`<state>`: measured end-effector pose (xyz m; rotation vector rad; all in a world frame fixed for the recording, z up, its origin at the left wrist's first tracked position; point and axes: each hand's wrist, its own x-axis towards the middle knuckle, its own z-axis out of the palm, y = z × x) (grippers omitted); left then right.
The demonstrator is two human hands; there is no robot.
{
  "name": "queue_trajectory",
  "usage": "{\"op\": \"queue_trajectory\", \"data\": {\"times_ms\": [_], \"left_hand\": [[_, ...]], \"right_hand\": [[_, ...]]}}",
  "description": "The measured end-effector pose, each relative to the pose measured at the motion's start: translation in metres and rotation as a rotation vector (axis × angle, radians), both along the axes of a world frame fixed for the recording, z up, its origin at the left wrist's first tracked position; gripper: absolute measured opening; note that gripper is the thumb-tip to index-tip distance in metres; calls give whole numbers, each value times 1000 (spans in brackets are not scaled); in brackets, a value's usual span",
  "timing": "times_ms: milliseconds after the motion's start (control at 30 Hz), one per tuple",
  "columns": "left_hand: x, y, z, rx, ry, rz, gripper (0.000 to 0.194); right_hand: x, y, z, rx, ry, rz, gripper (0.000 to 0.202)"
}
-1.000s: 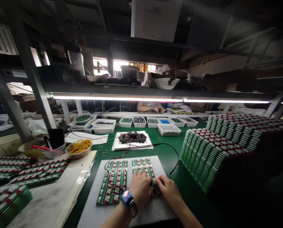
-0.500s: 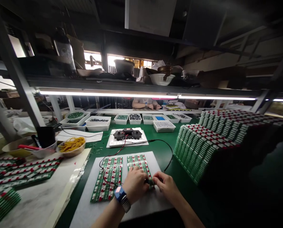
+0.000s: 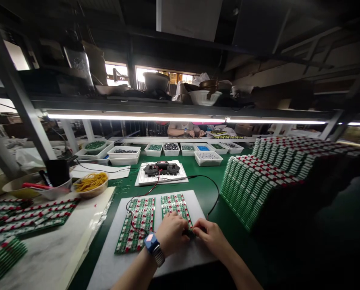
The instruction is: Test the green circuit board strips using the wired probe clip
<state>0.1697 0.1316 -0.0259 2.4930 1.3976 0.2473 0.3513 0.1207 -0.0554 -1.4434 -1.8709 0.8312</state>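
Two green circuit board panels with rows of white and red parts lie side by side on a white foam sheet. My left hand, with a blue wrist strap on its wrist, rests over the lower part of the right panel; its fingers are curled, and what they grip is hidden. At that panel's lower right corner, my right hand pinches something too small to make out. A thin red and black wire crosses the left panel toward my left wrist. A black cable loops down behind my right hand.
Behind the panels, a black device sits on a white tray. Small white bins of parts line the back. Tall board stacks stand at right. At left are a bowl of yellow rubber bands and more boards.
My right hand has shifted slightly left, closer to my left hand at the right panel's lower corner. My left hand stays over the panel. The view has tilted slightly.
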Motion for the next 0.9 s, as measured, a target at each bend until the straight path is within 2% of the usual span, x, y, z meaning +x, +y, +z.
{"op": "queue_trajectory", "data": {"times_ms": [167, 367, 733, 900], "left_hand": [[1, 1, -3, -15, 20, 24, 12], [3, -2, 2, -19, 27, 68, 16], [3, -1, -6, -85, -92, 86, 13], [3, -3, -3, -108, -67, 87, 14]], "right_hand": [[-1, 1, -8, 34, -105, -14, 26], [-6, 5, -23, 54, -231, -121, 24], [-13, 3, -14, 13, -296, -150, 20], [-14, 2, -21, 69, -278, -149, 25]]}}
